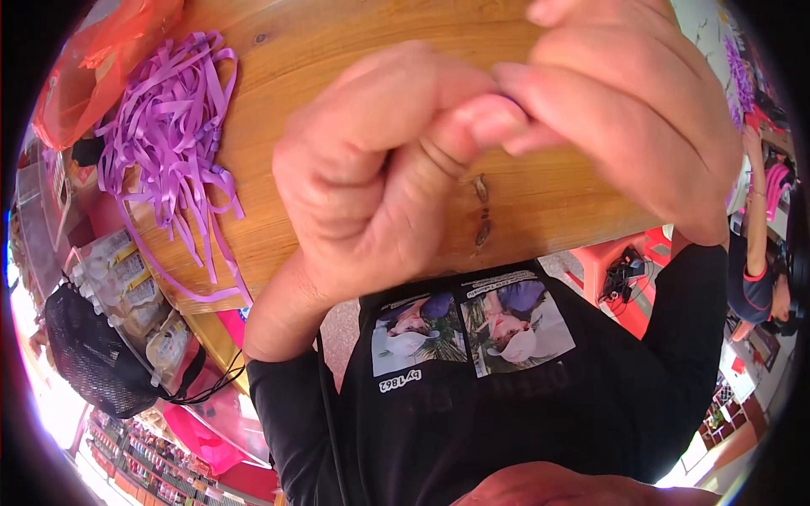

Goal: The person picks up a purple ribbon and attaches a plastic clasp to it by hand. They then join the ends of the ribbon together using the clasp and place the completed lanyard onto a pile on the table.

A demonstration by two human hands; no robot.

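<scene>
Both hands are raised close in front of me over the wooden table (329,34), their fingertips meeting. My left hand (371,160) is closed, thumb pressed against the bent forefinger. My right hand (629,110) is closed too, its fingers curled and slightly blurred. A small dark purple edge shows between the touching fingertips; what it belongs to is hidden by the fingers. Left of my left hand lies a tangled heap of purple straps (173,126), some with small dark purple fittings. One strap trails to the table's near edge.
A red plastic bag (101,63) sits beyond the heap. Off the table's left side are a black mesh bag (93,350) and clear packages (126,274). Black cables (626,277) rest on a red stool (591,261). At the far right another person (759,278) reaches toward more purple straps.
</scene>
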